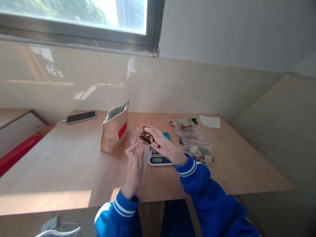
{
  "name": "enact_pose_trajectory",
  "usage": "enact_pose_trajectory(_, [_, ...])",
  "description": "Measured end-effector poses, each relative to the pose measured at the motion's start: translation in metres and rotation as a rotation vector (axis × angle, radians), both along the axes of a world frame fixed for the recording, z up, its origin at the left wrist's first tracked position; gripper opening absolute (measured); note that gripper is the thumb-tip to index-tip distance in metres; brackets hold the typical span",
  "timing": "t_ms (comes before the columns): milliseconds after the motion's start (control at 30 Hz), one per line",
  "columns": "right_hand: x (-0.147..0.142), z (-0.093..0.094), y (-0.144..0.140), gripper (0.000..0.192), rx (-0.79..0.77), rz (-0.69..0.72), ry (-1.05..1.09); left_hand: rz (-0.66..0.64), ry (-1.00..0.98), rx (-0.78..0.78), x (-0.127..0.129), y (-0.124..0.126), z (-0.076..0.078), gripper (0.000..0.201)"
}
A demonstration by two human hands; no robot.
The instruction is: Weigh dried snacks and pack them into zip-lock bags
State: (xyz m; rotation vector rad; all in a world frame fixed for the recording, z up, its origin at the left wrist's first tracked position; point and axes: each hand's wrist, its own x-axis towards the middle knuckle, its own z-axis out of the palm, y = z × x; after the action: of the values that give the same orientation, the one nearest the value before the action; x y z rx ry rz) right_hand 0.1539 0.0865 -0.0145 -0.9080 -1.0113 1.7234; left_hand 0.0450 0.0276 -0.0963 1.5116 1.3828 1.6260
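My right hand (161, 142) curls around a loose handful of dark brown and tan dried pieces (149, 137), and my left hand (134, 163) stands at its 8 o'clock, the two close but apart. My left fingers are against a thin, clear plastic bag (141, 146) between my hands; whether they grip it I cannot tell. The handful is up by the mouth end of that bag, and just below it, towards 5 o'clock, sits a white, flat digital scale (160, 160) with a dark display panel, partly covered by my right hand. At 10 o'clock from my hands a brown paper pouch (112, 133) with a silvery lining and a red label stands upright, its top open. Farther off in that direction a dark-screened, flat phone (81, 117) lies near the wall. Around 2 to 3 o'clock, clear zip bags with red seal lines (201, 153) hold more mixed pieces, and beyond them lies a white paper sheet (209, 121), all on the pale wooden table (66, 158)
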Motion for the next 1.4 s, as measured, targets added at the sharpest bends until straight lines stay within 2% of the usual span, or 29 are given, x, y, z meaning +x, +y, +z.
enact_pose_trajectory(100, [0.0,-0.006,0.005,0.018,-0.062,0.081,-0.043,0.071,-0.037,-0.008,0.001,0.003,-0.001,0.023])
enact_pose_trajectory(267, [0.003,-0.009,0.01,0.014,-0.086,0.089,-0.064,0.162,-0.082,-0.052,0.0,0.006,-0.005,0.029])
enact_pose_trajectory(433, [-0.009,-0.011,0.02,0.011,-0.211,-0.007,-0.032,0.226,-0.135,-0.088,0.008,0.006,-0.003,0.035])
enact_pose_trajectory(500, [-0.018,-0.015,0.025,0.01,-0.211,-0.085,-0.015,0.246,-0.175,-0.088,0.013,0.007,-0.003,0.036])
enact_pose_trajectory(633, [-0.036,-0.026,0.031,0.012,-0.135,-0.269,-0.001,0.253,-0.215,-0.019,0.019,0.012,-0.006,0.039])
enact_pose_trajectory(733, [-0.043,-0.035,0.03,0.027,-0.104,-0.294,-0.012,0.285,-0.223,0.009,0.018,0.019,-0.01,0.039])
enact_pose_trajectory(800, [-0.044,-0.04,0.029,0.043,-0.072,-0.275,-0.03,0.31,-0.231,0.008,0.016,0.023,-0.014,0.038])
enact_pose_trajectory(867, [-0.044,-0.045,0.027,0.047,-0.018,-0.249,-0.063,0.326,-0.236,0.004,0.014,0.026,-0.017,0.038])
enact_pose_trajectory(1000, [-0.045,-0.047,0.022,0.03,0.151,-0.163,-0.233,0.337,-0.228,0.002,0.012,0.029,-0.021,0.041])
enact_pose_trajectory(1167, [-0.048,-0.041,0.02,0.02,0.268,-0.035,-0.417,0.447,-0.23,-0.044,0.009,0.027,-0.022,0.043])
enact_pose_trajectory(1267, [-0.048,-0.039,0.024,0.037,0.338,0.017,-0.418,0.481,-0.229,-0.081,0.004,0.026,-0.024,0.045])
enact_pose_trajectory(1400, [-0.043,-0.034,0.024,0.046,0.47,0.09,-0.328,0.489,-0.234,-0.102,-0.002,0.025,-0.026,0.046])
